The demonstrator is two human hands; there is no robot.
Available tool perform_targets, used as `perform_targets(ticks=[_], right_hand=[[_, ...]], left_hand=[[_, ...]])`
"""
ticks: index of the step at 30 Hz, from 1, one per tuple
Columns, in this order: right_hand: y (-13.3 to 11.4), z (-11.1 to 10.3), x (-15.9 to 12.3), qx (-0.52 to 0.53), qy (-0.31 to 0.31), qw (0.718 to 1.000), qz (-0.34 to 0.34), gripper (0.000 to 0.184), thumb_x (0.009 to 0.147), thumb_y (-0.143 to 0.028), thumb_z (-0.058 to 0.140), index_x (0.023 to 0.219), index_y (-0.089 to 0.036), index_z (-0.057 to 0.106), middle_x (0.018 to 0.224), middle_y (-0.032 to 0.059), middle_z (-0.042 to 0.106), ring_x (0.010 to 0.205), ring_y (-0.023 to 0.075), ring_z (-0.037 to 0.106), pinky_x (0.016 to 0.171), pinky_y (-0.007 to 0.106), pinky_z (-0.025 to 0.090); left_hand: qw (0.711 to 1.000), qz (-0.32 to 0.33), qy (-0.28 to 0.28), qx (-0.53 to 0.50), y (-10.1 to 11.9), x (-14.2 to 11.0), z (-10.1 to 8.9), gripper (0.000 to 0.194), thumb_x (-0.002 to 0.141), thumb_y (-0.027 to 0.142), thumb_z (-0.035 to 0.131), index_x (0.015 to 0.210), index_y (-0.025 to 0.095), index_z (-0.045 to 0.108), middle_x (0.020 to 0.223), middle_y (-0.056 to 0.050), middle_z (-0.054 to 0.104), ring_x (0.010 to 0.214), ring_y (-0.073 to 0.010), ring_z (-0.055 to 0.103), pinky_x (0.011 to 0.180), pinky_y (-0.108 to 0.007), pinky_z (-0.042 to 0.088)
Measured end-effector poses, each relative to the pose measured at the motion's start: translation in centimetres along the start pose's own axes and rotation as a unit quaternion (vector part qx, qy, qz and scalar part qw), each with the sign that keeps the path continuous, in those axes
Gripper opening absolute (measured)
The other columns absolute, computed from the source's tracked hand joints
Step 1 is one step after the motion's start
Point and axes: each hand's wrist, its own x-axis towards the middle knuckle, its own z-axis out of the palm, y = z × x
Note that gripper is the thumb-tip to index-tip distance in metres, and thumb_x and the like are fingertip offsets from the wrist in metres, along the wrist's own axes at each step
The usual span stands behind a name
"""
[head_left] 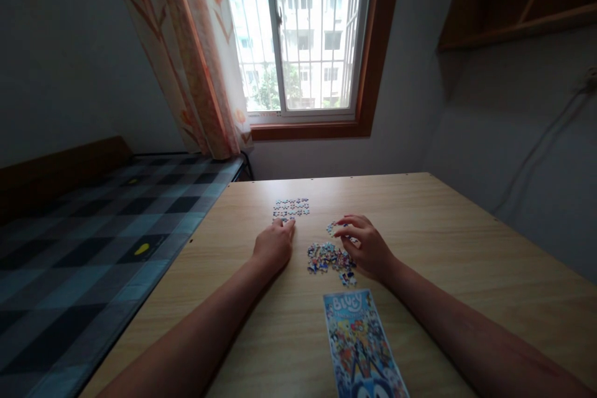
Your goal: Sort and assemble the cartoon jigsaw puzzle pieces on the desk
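My left hand (pixel 274 245) rests on the table just below the sorted rows of jigsaw pieces (pixel 291 206), its fingers stretched out and its fingertips at the lowest row. Whether a piece lies under those fingertips is hard to make out. Over the right side of the loose pile of jigsaw pieces (pixel 325 257) is my right hand (pixel 368 245), with curved fingers held apart and no piece visible between them. A few pieces (pixel 331 228) show beyond its fingertips, and a small cluster (pixel 347 278) lies below the pile.
A printed Bluey picture sheet (pixel 361 342) lies on the wooden table (pixel 466 261), nearest me. To the left stands a bed with a checked cover (pixel 140 217). Behind the table are a window (pixel 312 43) and a flowered curtain (pixel 196 62). A wooden shelf (pixel 517 31) hangs at upper right.
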Motion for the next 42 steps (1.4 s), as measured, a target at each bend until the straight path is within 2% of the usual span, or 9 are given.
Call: perform_targets(ticks=[5, 10, 14, 20, 24, 32, 42], right_hand=[[-0.5, -0.1, 0.0, -0.013, -0.036, 0.999, -0.014, 0.03, 0.079, -0.004, 0.059, 0.09, -0.027, 0.076, 0.112, 0.0061, 0.069, 0.118, 0.026, 0.055, 0.1, 0.049, 0.046], [-1.0, 0.0, -0.3, -0.042, -0.111, 0.992, -0.037, 0.036, 0.075, -0.005, 0.063, 0.096, -0.031, 0.077, 0.127, 0.0049, 0.064, 0.13, 0.0294, 0.047, 0.106, 0.054, 0.041], [-1.3, 0.1, -0.4, -0.049, -0.145, 0.987, -0.05, 0.039, 0.07, -0.002, 0.062, 0.091, -0.031, 0.078, 0.133, 0.0036, 0.061, 0.134, 0.031, 0.044, 0.109, 0.056, 0.037], [-1.4, -0.2, -0.2, -0.041, -0.111, 0.992, -0.034, 0.032, 0.072, -0.001, 0.061, 0.077, -0.028, 0.077, 0.128, 0.0029, 0.065, 0.132, 0.0296, 0.047, 0.107, 0.054, 0.04], [-1.4, -0.2, -0.2, -0.048, -0.102, 0.993, -0.031, 0.028, 0.078, -0.006, 0.062, 0.087, -0.028, 0.077, 0.126, 0.0051, 0.066, 0.132, 0.0289, 0.048, 0.106, 0.054, 0.042], [-0.6, 1.0, -0.4, -0.074, -0.135, 0.987, -0.052, 0.023, 0.084, -0.02, 0.068, 0.103, -0.032, 0.076, 0.134, 0.0073, 0.061, 0.135, 0.0319, 0.045, 0.107, 0.058, 0.039], [-1.1, 0.8, -0.1, -0.094, -0.148, 0.984, -0.036, 0.021, 0.083, -0.015, 0.066, 0.095, -0.029, 0.077, 0.134, 0.0084, 0.061, 0.136, 0.0334, 0.044, 0.108, 0.061, 0.035]], left_hand=[[0.994, 0.088, 0.041, -0.058, 0.4, -0.6, -0.3, 0.041, 0.092, 0.021, 0.043, 0.128, 0.027, 0.062, 0.108, -0.008, 0.062, 0.087, -0.0181, 0.063, 0.077, -0.03, 0.049], [0.973, 0.174, 0.044, -0.142, 0.7, -0.9, 0.0, 0.029, 0.092, 0.031, 0.049, 0.112, 0.025, 0.069, 0.105, -0.006, 0.064, 0.087, -0.0166, 0.063, 0.086, -0.031, 0.049], [0.972, 0.181, 0.031, -0.145, 0.6, -1.0, 0.2, 0.027, 0.09, 0.038, 0.055, 0.106, 0.024, 0.07, 0.102, -0.004, 0.065, 0.08, -0.0149, 0.063, 0.081, -0.03, 0.05], [0.967, 0.203, 0.02, -0.149, 0.5, -1.0, -0.2, 0.02, 0.088, 0.035, 0.056, 0.096, 0.024, 0.071, 0.099, -0.002, 0.065, 0.075, -0.0129, 0.062, 0.077, -0.027, 0.048], [0.966, 0.205, 0.012, -0.156, 0.5, -1.0, -0.3, 0.019, 0.087, 0.033, 0.056, 0.094, 0.025, 0.072, 0.098, -0.002, 0.064, 0.076, -0.013, 0.062, 0.077, -0.027, 0.048], [0.962, 0.211, 0.012, -0.172, 0.6, -1.1, -0.3, 0.02, 0.086, 0.034, 0.056, 0.094, 0.025, 0.072, 0.096, -0.002, 0.064, 0.073, -0.0119, 0.061, 0.073, -0.025, 0.046], [0.959, 0.218, 0.016, -0.181, 0.4, -1.1, -0.1, 0.016, 0.085, 0.034, 0.059, 0.089, 0.026, 0.072, 0.093, 0.0, 0.065, 0.073, -0.0115, 0.061, 0.072, -0.024, 0.045]])
